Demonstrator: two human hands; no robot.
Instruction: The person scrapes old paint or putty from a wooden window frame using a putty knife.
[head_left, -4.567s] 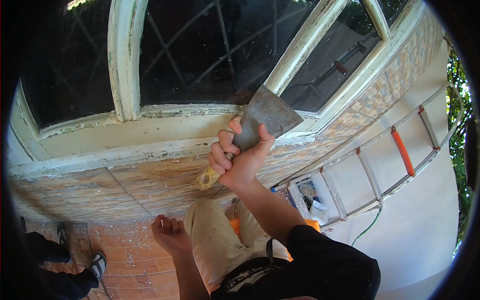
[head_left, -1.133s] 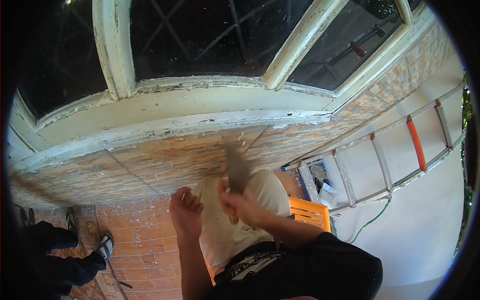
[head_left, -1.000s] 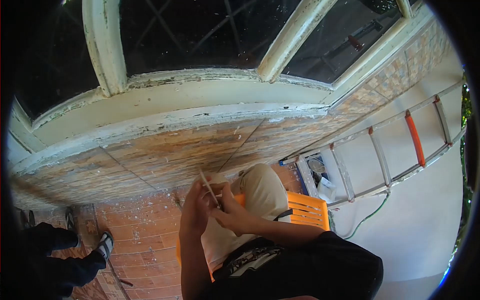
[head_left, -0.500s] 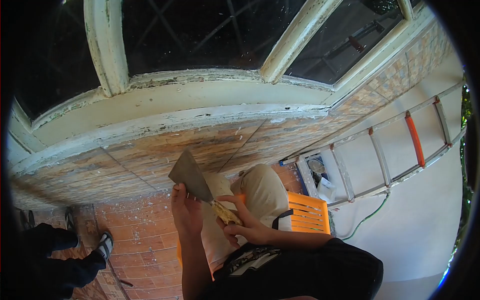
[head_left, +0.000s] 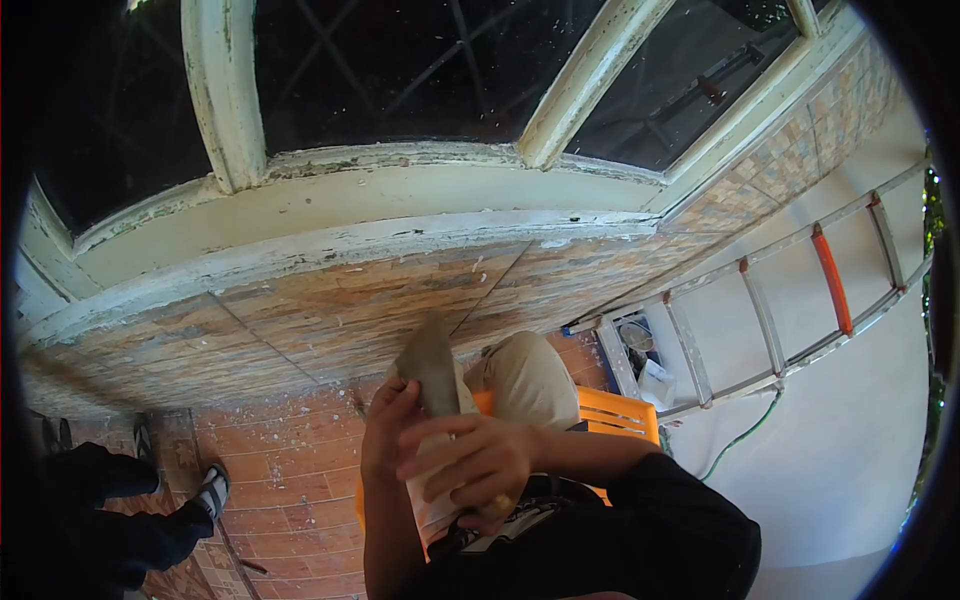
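A wide-bladed putty knife (head_left: 430, 368) is hovering over the seated person's beige trousers (head_left: 535, 380), below the peeling window frame (head_left: 330, 205). Its grey blade is pointing away from the body, toward the stone-patterned wall (head_left: 300, 310), and its long axis is running from there back toward the black shirt (head_left: 650, 530), slanting slightly rightward at the near end. The right hand (head_left: 478, 458) is covering most of the handle, with a yellowish patch showing beneath it; its fingers are spreading apart, loosely extended and blurred. The left hand (head_left: 388, 420) is pinching the blade's left edge, its thumb showing and its other fingers partly hidden. An orange slatted chair (head_left: 618, 408) is supporting the person, and a metal ladder (head_left: 832, 285) is standing to the right.
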